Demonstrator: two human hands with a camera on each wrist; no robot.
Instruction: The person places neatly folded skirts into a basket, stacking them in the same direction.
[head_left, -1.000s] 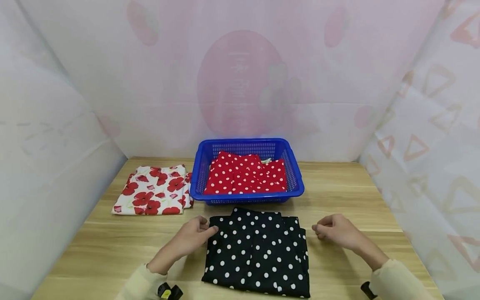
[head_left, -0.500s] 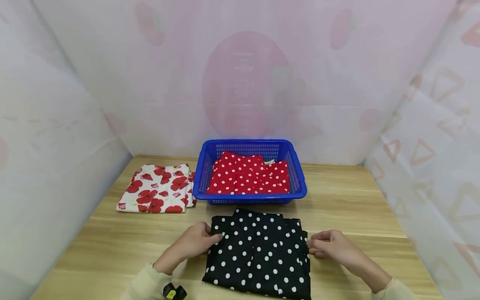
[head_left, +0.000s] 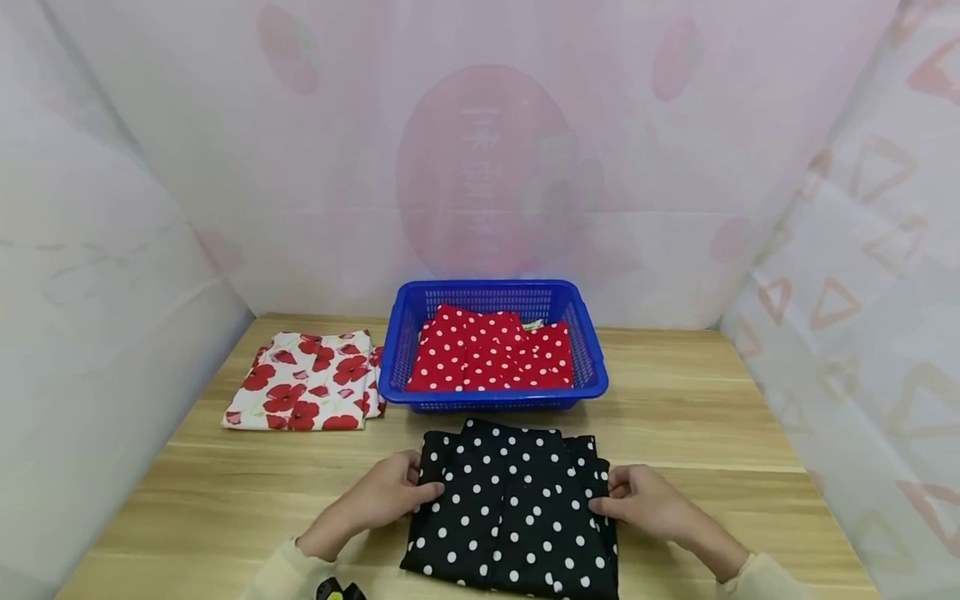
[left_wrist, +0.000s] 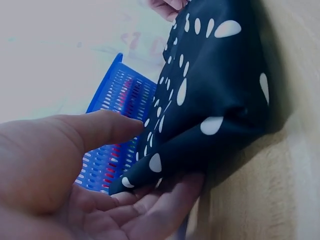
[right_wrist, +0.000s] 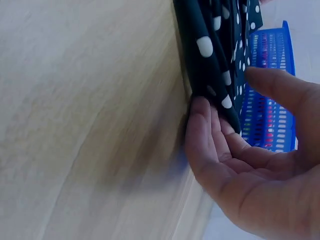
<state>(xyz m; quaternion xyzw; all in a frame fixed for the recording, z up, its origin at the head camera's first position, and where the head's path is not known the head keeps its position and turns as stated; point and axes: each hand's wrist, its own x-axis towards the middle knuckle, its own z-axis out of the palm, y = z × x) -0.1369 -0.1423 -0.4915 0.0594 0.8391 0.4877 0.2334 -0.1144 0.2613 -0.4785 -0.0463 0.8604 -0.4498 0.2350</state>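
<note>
A folded black cloth with white polka dots [head_left: 517, 517] lies on the wooden table in front of the basket. My left hand [head_left: 384, 493] grips its left edge, thumb on top and fingers under the layers, as the left wrist view shows the cloth [left_wrist: 215, 85] between them. On the opposite side my right hand [head_left: 651, 505] holds the right edge, its thumb over the top. In the right wrist view the fingers [right_wrist: 200, 130] reach beneath the folded layers. The cloth's underside is hidden.
Behind the black cloth stands a blue plastic basket [head_left: 495, 400] holding a folded red polka-dot cloth [head_left: 491, 350]. A folded white cloth with red flowers [head_left: 300, 383] lies left of the basket. Printed sheets [head_left: 480, 167] wall in the table [head_left: 712, 400].
My right hand has moved left from beside the black cloth and taken hold of its right edge. The left hand stays at the left edge, now slightly lower.
</note>
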